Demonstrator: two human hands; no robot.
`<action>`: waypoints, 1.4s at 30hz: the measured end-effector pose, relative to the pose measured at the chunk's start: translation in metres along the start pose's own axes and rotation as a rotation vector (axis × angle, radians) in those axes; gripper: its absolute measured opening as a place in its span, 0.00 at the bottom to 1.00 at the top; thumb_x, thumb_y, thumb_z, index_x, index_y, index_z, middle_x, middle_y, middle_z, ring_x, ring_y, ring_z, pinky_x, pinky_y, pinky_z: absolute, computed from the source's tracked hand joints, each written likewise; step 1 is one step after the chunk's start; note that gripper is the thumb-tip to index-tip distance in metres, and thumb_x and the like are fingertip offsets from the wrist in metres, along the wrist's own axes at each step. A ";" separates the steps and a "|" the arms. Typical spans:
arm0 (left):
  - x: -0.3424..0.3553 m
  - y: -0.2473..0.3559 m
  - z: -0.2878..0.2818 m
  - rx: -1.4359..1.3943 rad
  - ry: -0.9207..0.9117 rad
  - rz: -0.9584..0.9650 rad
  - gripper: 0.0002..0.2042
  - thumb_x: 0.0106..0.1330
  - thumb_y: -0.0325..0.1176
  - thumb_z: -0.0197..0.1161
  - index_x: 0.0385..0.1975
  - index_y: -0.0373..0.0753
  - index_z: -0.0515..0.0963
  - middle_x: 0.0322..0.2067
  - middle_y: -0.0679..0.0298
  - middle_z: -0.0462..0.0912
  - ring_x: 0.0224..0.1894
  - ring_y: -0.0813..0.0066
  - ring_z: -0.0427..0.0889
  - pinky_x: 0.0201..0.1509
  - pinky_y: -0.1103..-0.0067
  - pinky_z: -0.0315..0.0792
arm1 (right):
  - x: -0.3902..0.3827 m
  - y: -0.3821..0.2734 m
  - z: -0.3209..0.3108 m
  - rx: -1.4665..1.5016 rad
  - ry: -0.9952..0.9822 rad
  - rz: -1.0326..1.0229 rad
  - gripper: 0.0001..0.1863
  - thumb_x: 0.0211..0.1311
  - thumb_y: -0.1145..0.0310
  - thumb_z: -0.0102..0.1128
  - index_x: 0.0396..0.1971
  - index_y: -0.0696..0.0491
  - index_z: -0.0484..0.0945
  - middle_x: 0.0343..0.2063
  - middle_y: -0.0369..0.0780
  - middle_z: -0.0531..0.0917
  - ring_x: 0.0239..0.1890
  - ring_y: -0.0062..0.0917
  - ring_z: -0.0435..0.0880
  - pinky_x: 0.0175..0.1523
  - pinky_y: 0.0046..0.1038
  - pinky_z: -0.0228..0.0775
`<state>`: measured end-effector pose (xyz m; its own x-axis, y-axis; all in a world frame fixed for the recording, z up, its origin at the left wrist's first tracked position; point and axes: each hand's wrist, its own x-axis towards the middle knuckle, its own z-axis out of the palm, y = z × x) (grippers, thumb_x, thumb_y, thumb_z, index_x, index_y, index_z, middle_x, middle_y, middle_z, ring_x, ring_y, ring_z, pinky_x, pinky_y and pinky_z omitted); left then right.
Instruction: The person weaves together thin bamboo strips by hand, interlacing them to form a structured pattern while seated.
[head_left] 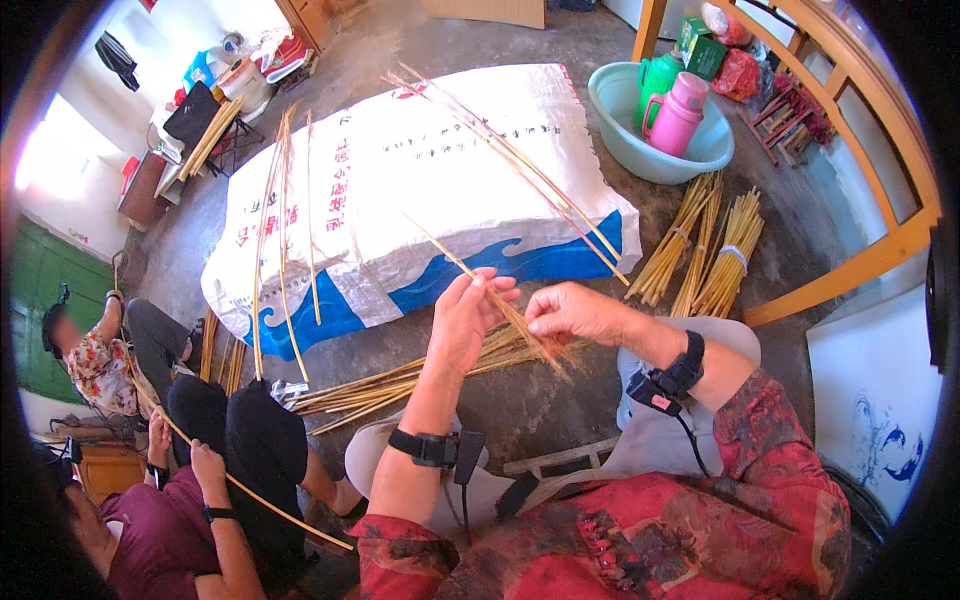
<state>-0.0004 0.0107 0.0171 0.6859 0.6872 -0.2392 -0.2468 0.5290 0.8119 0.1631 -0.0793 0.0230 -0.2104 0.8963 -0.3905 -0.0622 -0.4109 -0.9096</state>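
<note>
My left hand (pixel 467 315) is closed round a thin, dry, straw-coloured stalk (pixel 437 244), its bare end pointing up and away to the left. The frayed, feathery end (pixel 545 350) hangs down below my hands. Close by on the right, my right hand (pixel 575 312) pinches at this stalk near the frayed end, fingertips pressed together. Beneath both hands, a pile of similar stalks (pixel 390 388) lies low in front of my knees.
A white-and-blue woven sheet (pixel 440 165) spreads ahead, with several long stalks (pixel 520 160) on it. To the right are tied stalk bundles (pixel 735 255) and a pale blue basin (pixel 610 120) holding a pink flask (pixel 678 115) and a green one. Two people sit at left; the nearer holds a long stalk (pixel 270 500).
</note>
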 end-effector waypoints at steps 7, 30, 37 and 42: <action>0.003 0.001 0.013 0.081 -0.104 0.093 0.09 0.65 0.32 0.44 0.39 0.35 0.68 0.24 0.65 0.70 0.27 0.74 0.72 0.36 0.74 0.73 | -0.006 0.005 0.003 -0.404 0.007 -0.110 0.06 0.50 0.73 0.52 0.29 0.58 0.72 0.22 0.38 0.77 0.26 0.22 0.79 0.30 0.22 0.71; -0.016 0.046 -0.031 1.554 0.224 0.876 0.05 0.48 0.31 0.63 0.21 0.40 0.75 0.19 0.62 0.69 0.27 0.64 0.70 0.32 0.72 0.62 | -0.085 -0.046 -0.085 -1.602 1.026 -0.644 0.19 0.42 0.68 0.61 0.37 0.52 0.71 0.32 0.37 0.73 0.42 0.29 0.71 0.55 0.37 0.53; -0.028 0.077 -0.048 1.691 0.530 0.954 0.07 0.46 0.29 0.64 0.24 0.38 0.74 0.25 0.62 0.70 0.34 0.62 0.69 0.46 0.69 0.59 | -0.121 -0.026 -0.136 -1.499 0.977 -0.337 0.09 0.47 0.70 0.57 0.32 0.51 0.74 0.28 0.39 0.75 0.37 0.32 0.74 0.45 0.33 0.61; -0.034 0.082 -0.045 1.783 0.885 0.975 0.18 0.47 0.29 0.63 0.40 0.38 0.71 0.40 0.58 0.71 0.47 0.60 0.68 0.57 0.64 0.52 | -0.125 -0.033 -0.126 -1.223 0.840 -0.319 0.09 0.53 0.67 0.52 0.31 0.57 0.75 0.22 0.42 0.75 0.26 0.33 0.75 0.31 0.29 0.66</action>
<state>-0.0745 0.0532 0.0677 0.2547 0.6333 0.7308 0.8297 -0.5312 0.1712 0.3141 -0.1567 0.0835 0.2813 0.9242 0.2585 0.9159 -0.1781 -0.3598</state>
